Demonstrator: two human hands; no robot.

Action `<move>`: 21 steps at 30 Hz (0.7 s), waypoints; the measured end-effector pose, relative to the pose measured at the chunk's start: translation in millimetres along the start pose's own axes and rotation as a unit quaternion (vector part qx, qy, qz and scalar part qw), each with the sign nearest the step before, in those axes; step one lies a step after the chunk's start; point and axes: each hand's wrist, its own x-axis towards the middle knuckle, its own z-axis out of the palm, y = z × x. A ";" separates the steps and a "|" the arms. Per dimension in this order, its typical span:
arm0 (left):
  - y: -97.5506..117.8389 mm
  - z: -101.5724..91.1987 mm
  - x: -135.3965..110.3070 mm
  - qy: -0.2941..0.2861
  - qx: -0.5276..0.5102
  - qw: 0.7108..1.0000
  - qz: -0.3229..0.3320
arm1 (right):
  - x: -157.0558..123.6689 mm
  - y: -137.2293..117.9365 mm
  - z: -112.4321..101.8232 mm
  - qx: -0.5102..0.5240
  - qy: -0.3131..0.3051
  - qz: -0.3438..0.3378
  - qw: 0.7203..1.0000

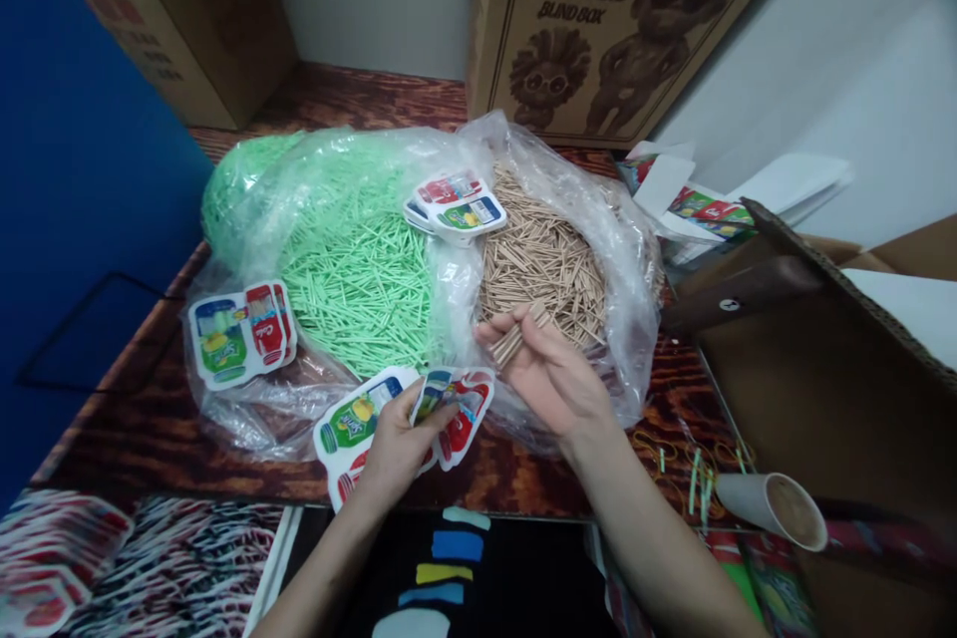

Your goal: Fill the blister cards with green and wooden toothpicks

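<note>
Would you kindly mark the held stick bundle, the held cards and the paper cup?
stick bundle (515,335): head view, its middle.
cards (348,424): head view, leftmost card.
paper cup (748,498): head view, outer wall.

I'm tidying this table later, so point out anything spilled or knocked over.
A paper cup lies on its side at the right of the table. A few green sticks and rubber bands lie scattered beside it, outside the plastic bags.
</note>
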 end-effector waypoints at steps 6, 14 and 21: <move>4.5 2.5 0.2 -0.011 -0.013 1.000 -0.014 | -3.0 2.5 13.8 0.030 -0.021 0.076 0.996; -1.7 3.5 1.4 0.017 -0.017 1.000 0.007 | -13.6 -1.3 8.4 -0.165 -0.117 0.072 0.977; 3.2 -1.4 -1.2 0.031 -0.029 0.999 0.024 | -28.5 -4.1 11.3 -0.358 -0.065 -0.097 0.926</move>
